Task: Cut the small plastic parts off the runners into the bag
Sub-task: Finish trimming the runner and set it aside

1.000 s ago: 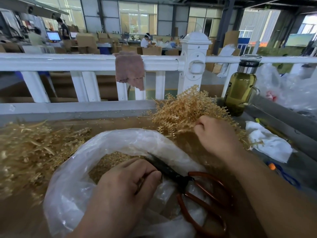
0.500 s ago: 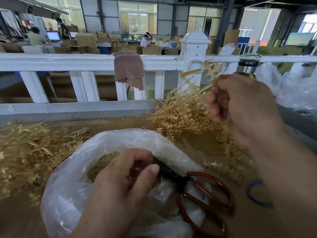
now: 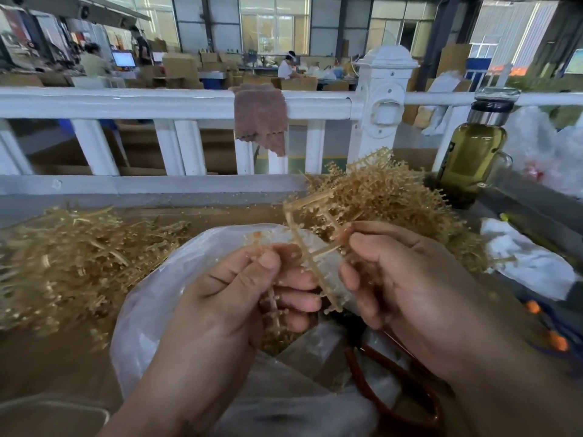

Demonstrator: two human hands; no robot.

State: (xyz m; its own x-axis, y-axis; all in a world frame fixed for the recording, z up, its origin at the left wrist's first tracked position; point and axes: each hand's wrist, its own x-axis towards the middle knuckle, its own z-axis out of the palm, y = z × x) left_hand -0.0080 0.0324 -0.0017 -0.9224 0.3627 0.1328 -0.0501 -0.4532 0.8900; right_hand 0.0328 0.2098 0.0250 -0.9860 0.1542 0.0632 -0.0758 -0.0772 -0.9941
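A tan plastic runner [image 3: 310,247] with small parts on its branches hangs above the clear plastic bag [image 3: 151,307]. My left hand [image 3: 230,298] pinches its left branches between thumb and fingers. My right hand [image 3: 397,285] grips its right side. Small cut parts [image 3: 277,340] lie inside the bag under my hands. Red-handled scissors [image 3: 397,386] rest on the bag below my right hand, partly hidden by it. A heap of uncut runners [image 3: 388,197] lies at the back right, and another heap of runners [image 3: 69,257] lies at the left.
A glass bottle of olive liquid [image 3: 473,152] stands at the right, near a white cloth [image 3: 530,263]. A white railing [image 3: 157,104] with a brown rag [image 3: 260,116] runs along the back. Orange-tipped objects [image 3: 549,326] lie at the far right.
My right hand brought a runner down from the back-right heap to above the bag. My left hand left the scissors and rose to take hold of the runner's other side.
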